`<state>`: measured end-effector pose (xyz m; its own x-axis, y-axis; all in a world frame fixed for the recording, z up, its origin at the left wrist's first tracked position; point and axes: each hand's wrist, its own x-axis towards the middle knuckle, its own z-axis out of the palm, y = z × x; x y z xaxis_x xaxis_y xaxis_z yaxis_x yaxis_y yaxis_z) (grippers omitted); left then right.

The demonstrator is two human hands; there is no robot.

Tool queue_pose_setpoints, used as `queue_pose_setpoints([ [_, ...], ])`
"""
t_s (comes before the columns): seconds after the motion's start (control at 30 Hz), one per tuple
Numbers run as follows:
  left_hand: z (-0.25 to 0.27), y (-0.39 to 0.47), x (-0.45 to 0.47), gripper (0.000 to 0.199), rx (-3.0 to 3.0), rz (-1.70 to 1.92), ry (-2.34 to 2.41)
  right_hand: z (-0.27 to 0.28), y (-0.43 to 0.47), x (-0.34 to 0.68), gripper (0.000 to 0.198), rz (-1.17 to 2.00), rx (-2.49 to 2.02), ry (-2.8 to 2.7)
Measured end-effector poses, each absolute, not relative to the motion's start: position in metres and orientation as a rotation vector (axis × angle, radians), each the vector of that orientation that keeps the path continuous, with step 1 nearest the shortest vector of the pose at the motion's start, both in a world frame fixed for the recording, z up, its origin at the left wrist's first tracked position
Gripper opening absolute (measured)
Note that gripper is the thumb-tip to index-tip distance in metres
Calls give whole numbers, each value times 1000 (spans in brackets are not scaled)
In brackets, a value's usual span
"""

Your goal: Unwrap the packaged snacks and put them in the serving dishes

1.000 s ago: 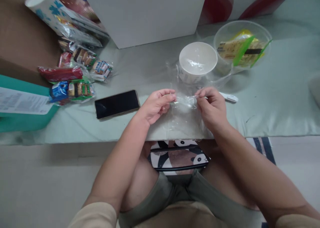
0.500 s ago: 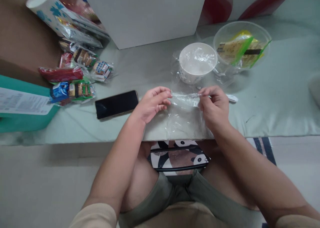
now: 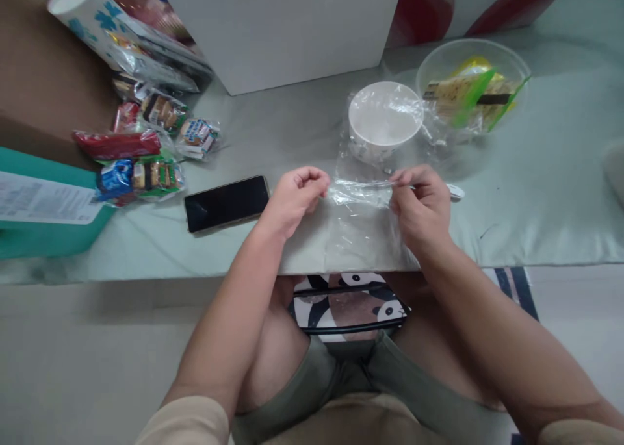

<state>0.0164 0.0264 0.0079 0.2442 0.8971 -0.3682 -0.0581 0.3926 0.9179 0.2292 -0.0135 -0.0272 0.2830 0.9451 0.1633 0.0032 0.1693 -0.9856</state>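
Observation:
A clear plastic bag [image 3: 361, 198] is stretched between my two hands above the front of the table. My left hand [image 3: 301, 198] is closed, thumb and fingertips pinching the bag's left end. On the other side, my right hand [image 3: 422, 204] pinches the bag's right end, fingers curled. Part of the film hangs toward the table edge, and some reaches the white bowl [image 3: 385, 117] just behind; whether it is one piece I cannot tell. A small white object [image 3: 455, 192] shows partly from behind my right hand.
Left of my hands lies a black phone [image 3: 227, 204]. Several wrapped snacks [image 3: 163, 114] are piled farther left, by a teal bag [image 3: 53, 237] and paper cups [image 3: 78, 13]. A clear bowl [image 3: 519, 101] holds yellow-green packets. A large white box [image 3: 292, 36] stands behind.
My left fingers have closed into a tighter pinch and moved slightly left. My right hand has shifted a little right, and the film between them is pulled straighter.

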Motion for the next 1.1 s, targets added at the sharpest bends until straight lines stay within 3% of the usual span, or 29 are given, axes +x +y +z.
queue_pose_setpoints([
  [0.1,0,28,17,29,910,947,1097,-27,-15,231,23,868,-1166,-1086],
  [0.23,-15,30,27,79,957,887,820,-17,-22,230,24,739,-1110,-1271],
  [0.3,-20,31,33,87,957,807,752,-11,-26,229,25,630,-1105,-1397],
  [0.4,-20,33,37,77,959,781,760,-6,-32,230,20,492,-1048,-1534],
  [0.57,-15,31,35,35,1066,897,814,-7,-32,233,26,472,-1125,-1462],
  [0.83,0,31,29,33,1078,1122,824,-15,-19,230,34,975,-1220,-1192],
  [1.1,1,28,14,18,1203,824,989,-9,-18,230,45,1293,-1205,-1062],
])
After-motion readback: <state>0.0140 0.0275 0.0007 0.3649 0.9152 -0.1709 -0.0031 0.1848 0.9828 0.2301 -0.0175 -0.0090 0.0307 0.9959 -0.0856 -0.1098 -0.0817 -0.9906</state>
